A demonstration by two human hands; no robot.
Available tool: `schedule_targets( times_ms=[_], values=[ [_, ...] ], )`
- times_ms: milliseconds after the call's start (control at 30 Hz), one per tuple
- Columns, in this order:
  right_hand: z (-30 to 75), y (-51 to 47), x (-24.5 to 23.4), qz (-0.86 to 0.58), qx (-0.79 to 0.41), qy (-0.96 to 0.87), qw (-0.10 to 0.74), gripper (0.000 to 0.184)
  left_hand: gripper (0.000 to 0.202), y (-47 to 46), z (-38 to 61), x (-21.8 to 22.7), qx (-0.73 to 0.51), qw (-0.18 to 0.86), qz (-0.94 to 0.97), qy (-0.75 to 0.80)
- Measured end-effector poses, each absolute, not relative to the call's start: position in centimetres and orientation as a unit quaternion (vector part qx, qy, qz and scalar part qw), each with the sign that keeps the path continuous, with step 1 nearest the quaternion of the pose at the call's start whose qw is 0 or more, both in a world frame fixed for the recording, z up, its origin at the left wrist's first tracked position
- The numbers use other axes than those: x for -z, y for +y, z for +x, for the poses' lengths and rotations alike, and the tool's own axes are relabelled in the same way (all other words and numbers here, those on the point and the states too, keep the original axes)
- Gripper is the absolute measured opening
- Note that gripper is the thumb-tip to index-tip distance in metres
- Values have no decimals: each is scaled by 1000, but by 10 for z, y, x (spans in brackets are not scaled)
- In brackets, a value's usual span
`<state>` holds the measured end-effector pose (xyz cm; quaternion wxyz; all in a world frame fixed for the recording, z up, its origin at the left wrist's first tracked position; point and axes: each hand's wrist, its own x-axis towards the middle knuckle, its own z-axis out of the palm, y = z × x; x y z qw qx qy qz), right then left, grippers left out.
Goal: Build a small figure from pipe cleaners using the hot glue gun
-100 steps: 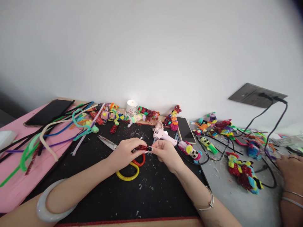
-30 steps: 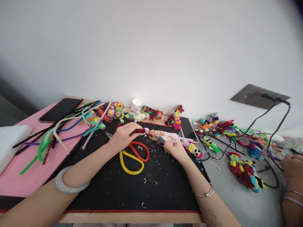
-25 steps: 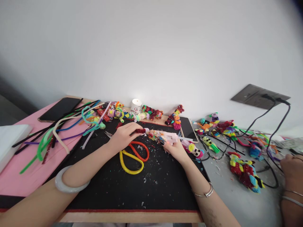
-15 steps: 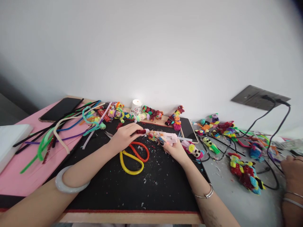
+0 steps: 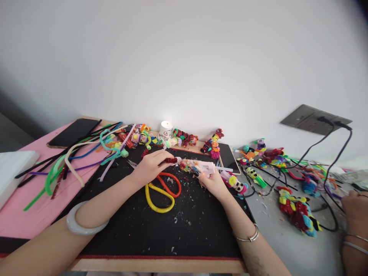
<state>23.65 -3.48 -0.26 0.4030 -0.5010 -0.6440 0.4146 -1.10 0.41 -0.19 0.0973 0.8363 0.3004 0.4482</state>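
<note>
My left hand [image 5: 151, 165] pinches a short red glittery pipe-cleaner piece [image 5: 170, 160] over the black mat [image 5: 138, 226]. My right hand [image 5: 211, 183] grips a pink glue gun [image 5: 198, 167] covered in colourful stickers, its nozzle pointing left at the end of the red piece. Just below both hands lie scissors [image 5: 161, 191] with one red and one yellow handle loop. A pale bangle sits on my left forearm and a thin silver one on my right wrist.
Loose pipe cleaners [image 5: 71, 157] spread over a pink sheet [image 5: 34, 214] at left, beside a dark phone [image 5: 73, 132]. Finished pipe-cleaner figures [image 5: 297, 211] and black cables litter the right side. A tablet [image 5: 228, 156] and white candle [image 5: 166, 129] stand at the back. Another person's hand [image 5: 355, 209] rests far right.
Earlier both hands held the red piece together and the glue gun lay on the mat. My right hand since took the gun and brought its nozzle to the piece; over the last second almost nothing moved.
</note>
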Motion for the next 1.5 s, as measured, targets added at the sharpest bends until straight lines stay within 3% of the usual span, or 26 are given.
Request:
schedule_targets(
  times_ms=[367,1000,1133,1300,1500],
  values=[
    [238,-32,8,-496,-398,-653,412,16,8,6,-12,4,-446,89,838,302],
    [237,-35,-1,-506,-282,-727,367,25,7,6,-12,4,-429,86,848,301],
    [237,-35,-1,-500,-273,-722,392,33,8,5,-11,5,-426,107,846,302],
    [241,-30,-3,-551,-194,-705,403,33,9,2,-10,4,-420,142,845,298],
    [247,-23,6,-611,-47,-733,295,42,7,-7,-4,-3,-434,172,839,281]
  ],
)
